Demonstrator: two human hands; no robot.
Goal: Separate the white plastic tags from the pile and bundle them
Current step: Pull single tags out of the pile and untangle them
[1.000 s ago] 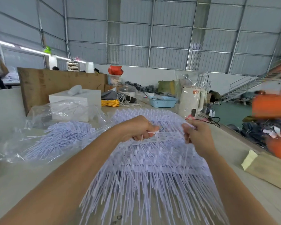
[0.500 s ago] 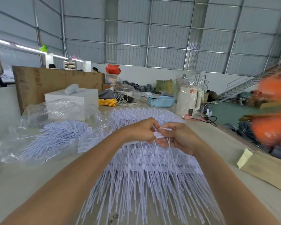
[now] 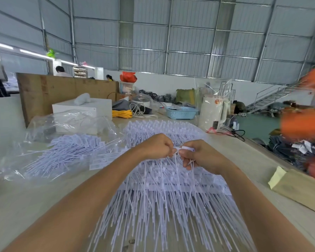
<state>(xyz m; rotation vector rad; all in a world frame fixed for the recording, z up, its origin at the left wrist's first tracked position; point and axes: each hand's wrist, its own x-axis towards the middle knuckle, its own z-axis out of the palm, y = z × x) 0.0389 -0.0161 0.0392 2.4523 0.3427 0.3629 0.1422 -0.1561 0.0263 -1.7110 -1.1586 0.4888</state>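
- A clear bag (image 3: 69,124) lies toward the bench's (image 3: 22,202) left edge, with loose white tags (image 3: 67,151) spilling from it.
- Behind it, at the far side, a white box (image 3: 82,110) with a yellow cord (image 3: 122,113) just beside it.
- The pile (image 3: 167,200) of tags fans across the middle of the bench, its thin tails spreading toward the near edge.
- The left hand (image 3: 157,146) is over the pile, fingers curled, pinching a few strands at their upper ends.
- The right hand (image 3: 200,155), touching the left, pinches the same strands (image 3: 176,166), which hang down onto the pile.
- A blue basket (image 3: 182,112) and a white jug (image 3: 213,113) stand at the far side.
- A brown envelope (image 3: 302,190) lies by the right edge.
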